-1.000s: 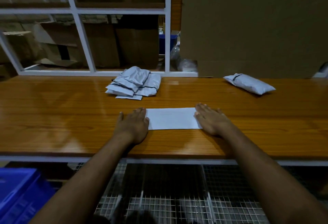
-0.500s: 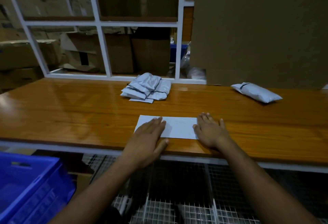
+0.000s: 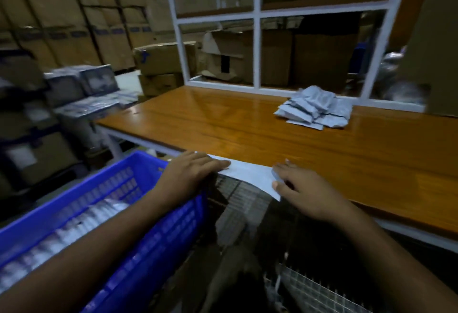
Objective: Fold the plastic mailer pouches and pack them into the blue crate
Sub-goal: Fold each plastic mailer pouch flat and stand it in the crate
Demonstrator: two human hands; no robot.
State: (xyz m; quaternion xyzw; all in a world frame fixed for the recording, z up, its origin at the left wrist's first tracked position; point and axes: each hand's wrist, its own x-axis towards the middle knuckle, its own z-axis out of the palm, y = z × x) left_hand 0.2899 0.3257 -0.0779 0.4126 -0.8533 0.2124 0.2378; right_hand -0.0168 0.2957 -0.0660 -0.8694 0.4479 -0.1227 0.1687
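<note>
Head view: right hand (image 3: 306, 192) pinching the right end of a flat white mailer pouch (image 3: 247, 172), thumb under the overhanging corner, fingers on top. Left hand (image 3: 192, 170) laid flat on the pouch's left end, fingers straight and pressing down. Pouch half off the near edge of the wooden table (image 3: 247, 129), front portion hanging over the wire mesh below. At 8 o'clock from the pouch, blue crate (image 3: 138, 238) with pale packed pouches inside, blurred. At 1 o'clock, well apart on the tabletop, heap of grey mailer pouches (image 3: 314, 110). Beyond, white window frame (image 3: 256, 47) and stacked cardboard boxes (image 3: 163, 61).
</note>
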